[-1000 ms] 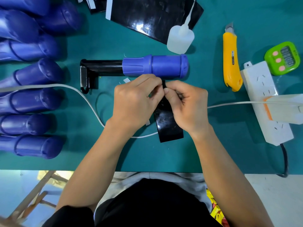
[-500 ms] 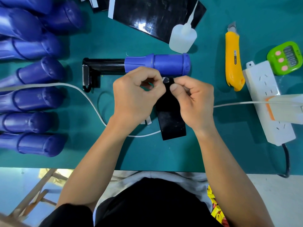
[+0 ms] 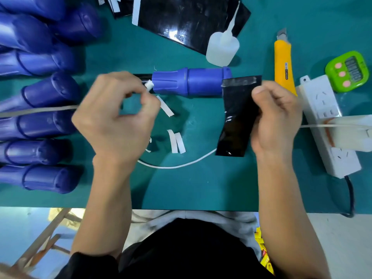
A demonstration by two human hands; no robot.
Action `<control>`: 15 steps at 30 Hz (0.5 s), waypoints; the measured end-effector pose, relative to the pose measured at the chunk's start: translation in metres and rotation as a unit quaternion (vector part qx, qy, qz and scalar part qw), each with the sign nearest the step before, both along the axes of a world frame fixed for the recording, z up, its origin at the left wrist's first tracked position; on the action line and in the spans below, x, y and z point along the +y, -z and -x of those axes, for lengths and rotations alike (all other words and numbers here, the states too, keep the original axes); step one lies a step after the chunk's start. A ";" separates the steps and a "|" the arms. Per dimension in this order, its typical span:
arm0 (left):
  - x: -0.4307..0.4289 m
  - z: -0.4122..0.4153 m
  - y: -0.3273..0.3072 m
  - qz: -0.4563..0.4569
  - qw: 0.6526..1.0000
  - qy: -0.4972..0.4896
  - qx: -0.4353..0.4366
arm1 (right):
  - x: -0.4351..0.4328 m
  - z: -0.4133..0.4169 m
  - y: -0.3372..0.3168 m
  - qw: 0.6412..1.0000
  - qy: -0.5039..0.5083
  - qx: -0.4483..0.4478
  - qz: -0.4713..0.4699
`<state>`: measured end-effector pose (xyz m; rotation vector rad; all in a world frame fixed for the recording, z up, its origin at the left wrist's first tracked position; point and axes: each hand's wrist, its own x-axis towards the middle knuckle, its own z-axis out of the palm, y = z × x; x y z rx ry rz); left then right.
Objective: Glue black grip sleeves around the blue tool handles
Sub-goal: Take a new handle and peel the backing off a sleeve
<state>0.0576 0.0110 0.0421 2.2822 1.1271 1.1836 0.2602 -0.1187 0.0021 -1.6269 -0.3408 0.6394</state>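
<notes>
- The black grip sleeve (image 3: 238, 117) is a glossy flat piece just right of the picture's centre. It runs from 12 to 6 o'clock, with a dull grey band along its top edge.
- Its top left corner overlaps the right end of the blue tool handle (image 3: 191, 81). That handle lies crosswise on the green mat (image 3: 191, 188), its black shaft pointing to 9 o'clock.
- The right hand (image 3: 275, 117) is at 3 o'clock of the sleeve, fingers curled, grasping the sleeve's right edge.
- The left hand (image 3: 116, 117) is at 8 o'clock of the handle, fingers curled. Thumb and forefinger pinch a small white strip (image 3: 149, 85) just beside the handle's left end.
- Loose white paper strips (image 3: 176, 140) lie on the mat between the two hands, at 6 o'clock of the handle.
- A white cable (image 3: 175, 166) curves across the mat below them.
- A clear glue bottle (image 3: 222, 47) with a long nozzle lies at 1 o'clock of the handle, close to it.
- Glossy black sheets (image 3: 191, 17) lie at 12 o'clock, partly under the bottle.
- A yellow utility knife (image 3: 283, 63) lies at 3 o'clock of the bottle.
- Further out at 3 o'clock are a green timer (image 3: 347, 71) and a white power strip (image 3: 326, 125).
- More blue handles (image 3: 40, 125) are lined up along the mat's 9 o'clock side.
</notes>
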 end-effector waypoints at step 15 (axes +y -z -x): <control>-0.007 0.016 0.009 0.117 0.955 0.075 0.261 | 0.008 0.010 -0.022 0.918 0.028 -0.343 0.199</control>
